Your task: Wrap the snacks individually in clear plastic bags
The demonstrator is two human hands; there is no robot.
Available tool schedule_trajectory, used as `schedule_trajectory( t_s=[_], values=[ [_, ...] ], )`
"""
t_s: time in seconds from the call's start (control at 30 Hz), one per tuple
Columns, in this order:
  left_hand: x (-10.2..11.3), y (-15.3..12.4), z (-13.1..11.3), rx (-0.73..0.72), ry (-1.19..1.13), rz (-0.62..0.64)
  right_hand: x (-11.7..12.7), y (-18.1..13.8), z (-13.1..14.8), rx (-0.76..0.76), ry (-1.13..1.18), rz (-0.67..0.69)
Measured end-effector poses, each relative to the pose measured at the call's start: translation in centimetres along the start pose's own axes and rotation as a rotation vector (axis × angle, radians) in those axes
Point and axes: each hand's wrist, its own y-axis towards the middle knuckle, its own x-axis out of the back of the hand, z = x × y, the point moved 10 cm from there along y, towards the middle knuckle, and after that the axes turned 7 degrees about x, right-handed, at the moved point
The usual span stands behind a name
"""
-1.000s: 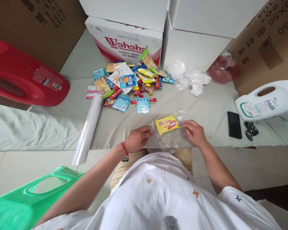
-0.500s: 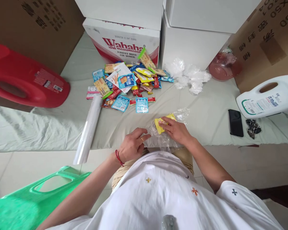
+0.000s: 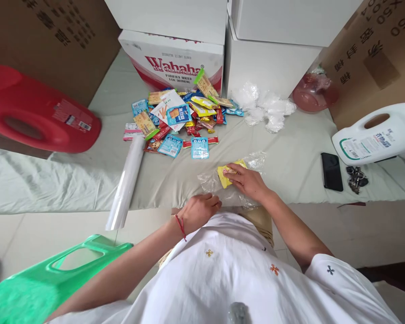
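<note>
A yellow snack packet (image 3: 224, 181) lies on a sheet of clear plastic film (image 3: 207, 182) close to the table's front edge. My right hand (image 3: 251, 183) rests over the packet, its fingers pressing it down against the film. At the near edge of the film is my left hand (image 3: 200, 210), fingers curled together as if pinching the film; the fingertips are partly hidden. Beyond the hands is a heap of wrapped snacks (image 3: 178, 114), with two light blue packets at its front. Left of them lies a roll of clear film (image 3: 125, 184), its near end overhanging the table.
Crumpled clear plastic bundles (image 3: 268, 108) sit before white boxes (image 3: 263, 67). To the right are a black phone (image 3: 331, 172), keys (image 3: 357, 180) and a white detergent bottle (image 3: 374, 135). A red jug (image 3: 43, 117) stands left; a green container (image 3: 37, 279) is below the table.
My left hand has moved nearer to me and slightly right, its fingers closing at the film's near edge. The film's left part now lies more spread out. My right hand stays on the packet.
</note>
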Motion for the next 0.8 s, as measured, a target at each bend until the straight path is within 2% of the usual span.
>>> schedule_trajectory(
  t_s=[0.13, 0.23, 0.3, 0.37, 0.43, 0.5, 0.67, 0.73, 0.8],
  values=[
    [0.0, -4.4, 2.1, 0.183, -0.072, -0.097, 0.0, -0.1, 0.0, 0.007, 0.005, -0.018],
    [-0.9, -7.3, 3.4, 0.326, -0.228, -0.138, 0.0, -0.2, -0.1, 0.013, 0.005, -0.033],
    [-1.6, -8.4, 3.7, 0.384, -0.378, -0.144, 0.0, -0.2, -0.1, 0.02, 0.011, -0.042],
    [-1.9, -8.8, 4.7, 0.518, -0.517, -0.175, 0.1, -0.2, -0.1, 0.026, 0.016, -0.05],
    [-2.0, -8.8, 6.0, 0.721, -0.586, -0.223, 0.2, -0.2, -0.1, 0.025, 0.015, -0.055],
    [-1.8, -7.7, 6.8, 0.872, -0.551, -0.233, 0.3, -0.2, 0.0, 0.021, 0.015, -0.057],
    [-0.8, -2.5, 7.9, 0.954, -0.32, -0.218, 0.3, -0.2, 0.1, 0.024, 0.034, -0.059],
    [-1.1, -1.9, 8.9, 1.011, -0.36, -0.221, 0.2, -0.2, 0.0, 0.02, 0.032, -0.057],
    [-1.6, -2.5, 9.8, 1.071, -0.46, -0.226, 0.2, -0.2, -0.1, 0.013, 0.031, -0.056]
  ],
)
